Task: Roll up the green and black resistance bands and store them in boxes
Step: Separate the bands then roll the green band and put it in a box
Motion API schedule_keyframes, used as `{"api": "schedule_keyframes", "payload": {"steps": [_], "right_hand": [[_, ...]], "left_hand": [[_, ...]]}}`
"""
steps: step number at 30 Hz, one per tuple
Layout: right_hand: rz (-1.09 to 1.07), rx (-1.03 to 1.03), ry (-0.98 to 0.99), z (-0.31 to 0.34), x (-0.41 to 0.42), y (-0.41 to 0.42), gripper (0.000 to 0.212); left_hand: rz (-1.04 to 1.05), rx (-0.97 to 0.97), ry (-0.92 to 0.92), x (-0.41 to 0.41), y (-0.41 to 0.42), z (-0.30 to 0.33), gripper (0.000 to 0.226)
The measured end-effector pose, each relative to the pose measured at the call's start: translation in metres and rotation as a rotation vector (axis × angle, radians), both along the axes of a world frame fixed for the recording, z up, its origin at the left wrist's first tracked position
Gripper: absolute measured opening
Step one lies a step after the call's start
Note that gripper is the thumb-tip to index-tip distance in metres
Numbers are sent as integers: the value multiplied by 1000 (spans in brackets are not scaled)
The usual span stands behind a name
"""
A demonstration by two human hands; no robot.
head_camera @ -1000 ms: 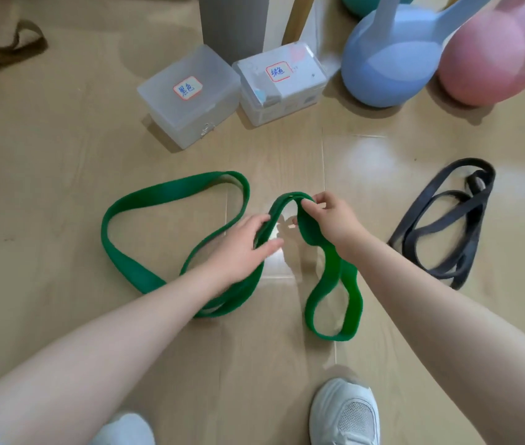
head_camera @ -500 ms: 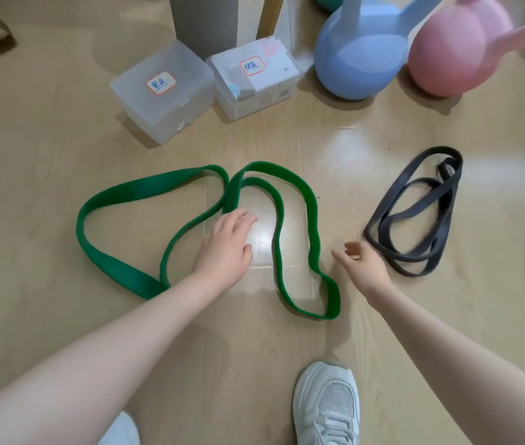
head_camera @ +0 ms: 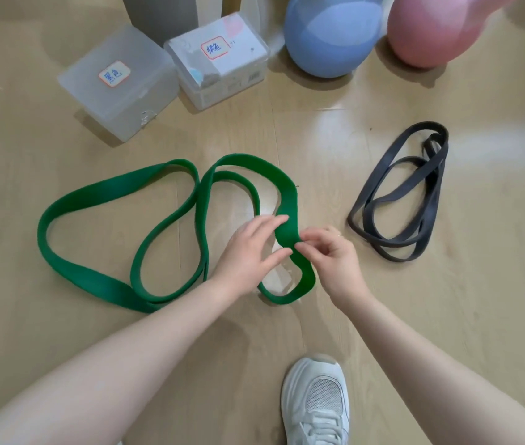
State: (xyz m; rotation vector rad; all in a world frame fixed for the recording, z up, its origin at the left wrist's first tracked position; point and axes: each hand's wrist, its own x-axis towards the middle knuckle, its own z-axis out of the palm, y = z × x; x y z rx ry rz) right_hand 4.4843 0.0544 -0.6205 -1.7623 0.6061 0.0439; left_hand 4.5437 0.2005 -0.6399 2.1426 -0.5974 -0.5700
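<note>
Pinching the green band point(head_camera: 286, 200) near its right loop, the right hand point(head_camera: 335, 255) risks slipping while the left hand point(head_camera: 251, 248) rests flat, fingers open.

Probably a home workout corner: blue kettlebell point(head_camera: 331, 36) and pink kettlebell point(head_camera: 431, 30) on a wood-look floor point(head_camera: 62, 316).

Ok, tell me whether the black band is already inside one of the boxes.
No, the black band lies loose on the floor to the right, apart from both closed boxes.
</note>
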Motion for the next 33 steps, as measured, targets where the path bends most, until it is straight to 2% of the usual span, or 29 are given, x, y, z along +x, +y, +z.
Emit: {"api": "schedule_keyframes", "payload": {"steps": [3,5,8,11,14,17,22,26,33], "right_hand": [[7,63,-97,24,8,-2,30],[58,43,-108,36,15,-2,26],[119,2,-108,49,32,-3,30],[259,-27,-114,69,59,-2,49],[300,114,-141,107,89,7,32],[305,105,-198,157,121,14,24],[258,204,-208,283,148,26,21],[208,312,-192,408,142,41,17],[364,370,-180,635,134,58,21]], "left_hand": [[185,-162,60,7,1,18,34],[217,-244,161,15,2,32,24],[267,-430,320,28,6,55,25],[357,-532,319,48,11,81,28],[344,-543,251,75,16,118,25],[327,-537,120,98,22,170,21],[418,-506,31,119,27,300,21],[404,-512,94,117,42,435,26],[527,-540,103,92,68,662,25]]}}
